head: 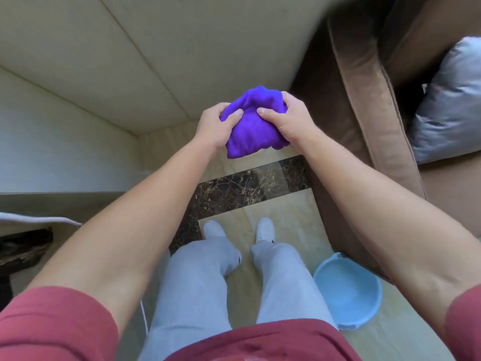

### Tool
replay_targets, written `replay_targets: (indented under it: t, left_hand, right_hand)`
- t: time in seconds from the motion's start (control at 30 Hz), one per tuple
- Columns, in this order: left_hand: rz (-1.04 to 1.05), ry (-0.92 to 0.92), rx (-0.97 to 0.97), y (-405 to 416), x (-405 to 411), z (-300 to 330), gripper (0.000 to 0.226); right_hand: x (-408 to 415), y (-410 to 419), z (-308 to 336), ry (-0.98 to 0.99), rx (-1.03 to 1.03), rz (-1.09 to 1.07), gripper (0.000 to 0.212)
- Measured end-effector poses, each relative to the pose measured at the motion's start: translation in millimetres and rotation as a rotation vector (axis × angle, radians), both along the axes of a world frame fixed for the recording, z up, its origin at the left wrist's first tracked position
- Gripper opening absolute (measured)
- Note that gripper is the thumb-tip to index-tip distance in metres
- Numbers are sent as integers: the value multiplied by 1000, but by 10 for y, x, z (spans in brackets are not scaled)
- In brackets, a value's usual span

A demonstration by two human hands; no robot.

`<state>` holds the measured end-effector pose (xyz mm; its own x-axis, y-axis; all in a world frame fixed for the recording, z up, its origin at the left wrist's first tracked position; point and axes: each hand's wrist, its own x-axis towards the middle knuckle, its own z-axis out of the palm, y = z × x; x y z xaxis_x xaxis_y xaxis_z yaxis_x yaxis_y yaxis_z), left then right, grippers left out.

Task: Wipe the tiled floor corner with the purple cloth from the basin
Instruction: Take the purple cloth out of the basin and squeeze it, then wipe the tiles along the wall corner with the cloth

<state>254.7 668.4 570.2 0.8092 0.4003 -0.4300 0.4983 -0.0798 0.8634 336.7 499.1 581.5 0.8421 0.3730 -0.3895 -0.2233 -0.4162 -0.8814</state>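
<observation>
Head view, looking straight down past both outstretched forearms. Left hand (216, 126) closed in a grip on the left side of the purple cloth (253, 126), thumb pressed across the front of the fabric, remaining fingers hidden behind it. Right hand (286, 118) likewise clamped on the right side, thumb lying over the front, fingers wrapped round the top edge. Cloth bunched into a rumpled wad between the two hands, held up in the air, clear of the floor, lower edge hanging free below the thumbs.

Beneath the cloth, tiled floor (281, 212) in pale beige with a dark veined marble border strip (247, 186) running across it and turning down toward the left foot. Corner of the floor directly under the hands, closed in by a cream padded wall (145, 53) on the left and beyond, and by a brown upholstered sofa (369, 121) on the right. Silvery grey cushion (453, 105) resting on the sofa seat at the far right.

Lower down, two legs in light grey trousers (197, 290), feet in whitish shoes (265, 229) planted on the pale tile just short of the dark strip. Light blue plastic basin (348, 290) on the floor just beside the right leg, against the sofa base. Dark red sleeves (54, 327) pushed up on both arms, same red across the shirt hem at the bottom edge.
</observation>
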Motion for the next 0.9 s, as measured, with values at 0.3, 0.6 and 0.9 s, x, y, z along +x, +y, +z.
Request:
replay_targets:
  t: [0.3,0.6,0.9]
  left_hand:
    - [-22,75,106,304,691,-2024,19]
    - [-10,105,226,495,923,-4478,24]
    - [-1,93,233,539,1252,-6080,24]
  right_hand:
    - [791,357,-1920,-282,-276,191,39]
    - [1124,604,-4428,-379,-336,261,38]
    - [1302,519,-6069,-313,-399,103,42]
